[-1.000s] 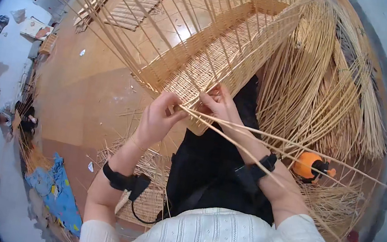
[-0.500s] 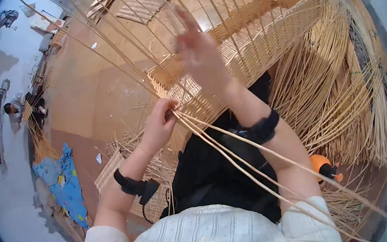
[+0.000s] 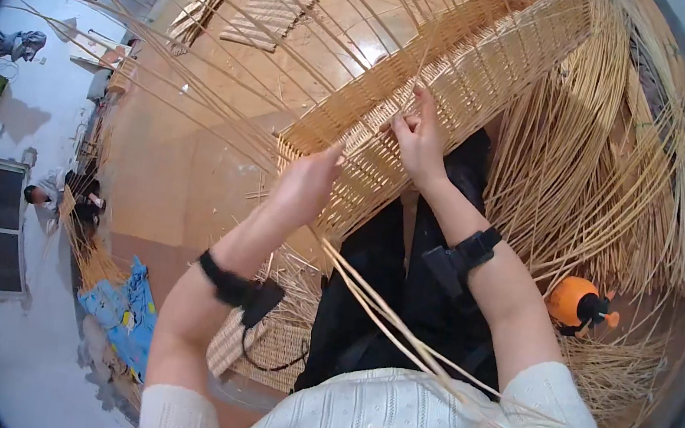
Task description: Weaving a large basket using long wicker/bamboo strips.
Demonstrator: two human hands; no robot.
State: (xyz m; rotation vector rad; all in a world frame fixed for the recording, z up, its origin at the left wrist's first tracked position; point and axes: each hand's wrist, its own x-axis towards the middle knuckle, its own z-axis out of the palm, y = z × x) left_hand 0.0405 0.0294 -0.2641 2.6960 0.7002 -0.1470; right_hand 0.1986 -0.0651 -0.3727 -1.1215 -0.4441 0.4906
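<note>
A long, narrow wicker basket (image 3: 484, 76) stretches away from me to the upper right, its walls woven from pale rods. Bare upright rods (image 3: 251, 52) fan out from its left side. At the basket's near end is my left hand (image 3: 307, 187), closed, back up, with its fingertips partly hidden against the weave. My right hand (image 3: 422, 146) is over the top edge of the right wall; its fingers are bent in a pinch, the forefinger straighter, and a thin rod rises at the fingertip. Several loose rod ends (image 3: 374, 302) run from the near corner across my lap.
Big bundles of long wicker rods (image 3: 578, 159) lie along the right. An orange spray bottle (image 3: 573, 301) stands by my right elbow. Woven panels (image 3: 274, 12) lie on the floor beyond the basket. Far left, a person (image 3: 56, 196) sits near blue cloth (image 3: 122, 314).
My right hand has come down from above the left-hand rods to the right wall. My left hand has let the loose rods go and moved up onto the basket's end.
</note>
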